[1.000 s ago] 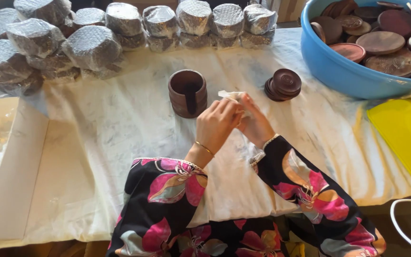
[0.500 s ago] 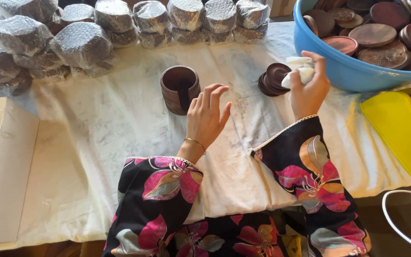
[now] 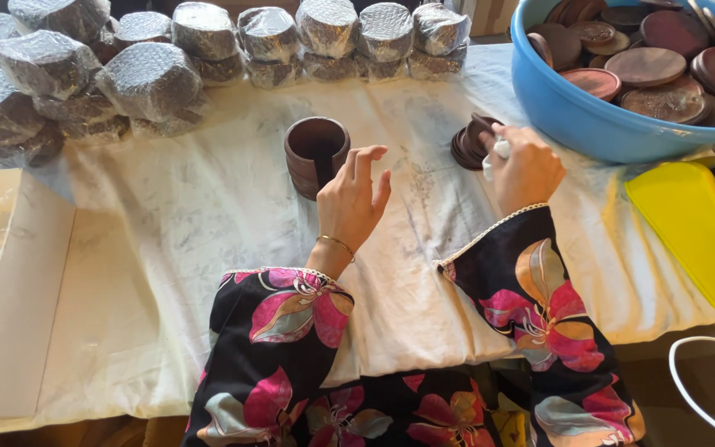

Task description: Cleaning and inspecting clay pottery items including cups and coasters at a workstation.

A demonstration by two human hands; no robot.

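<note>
Plainly, the right hand [image 3: 525, 170] is the one at work; it is curled shut around a small white cloth [image 3: 496, 150], of which only a wad shows between thumb and fingers, and its fingertips rest on the top disc of a short stack of dark wooden discs [image 3: 469, 142]; that top disc sits tilted, its near-right edge lifted against the fingers, while the ones beneath lie flat on the pale sheet [image 3: 208, 215] that covers the table. The stack lies just to the far left of the knuckles, touching them, so the right hand is much the nearer of the two; its wrist comes in from the near side, the floral sleeve running back toward the body.

The left hand [image 3: 352, 203] holds nothing; its fingers are spread and slightly bent, raised off the sheet, palm turned away from the camera. Just beyond its fingertips to the far left stands a round brown wooden holder [image 3: 316, 156], upright and open at the top, with a slot cut down its near wall; whether fingertips and holder touch I cannot tell, though they look a little apart.

At the far right a big blue basin [image 3: 573, 108] holds many more wooden discs, loose and overlapping; near it, lower right, lies a flat yellow lid [image 3: 688, 232]. Along the far edge sit rows of bubble-wrapped bundles [image 3: 151, 79]; a cardboard box flap [image 3: 18, 290] lies at the left.
</note>
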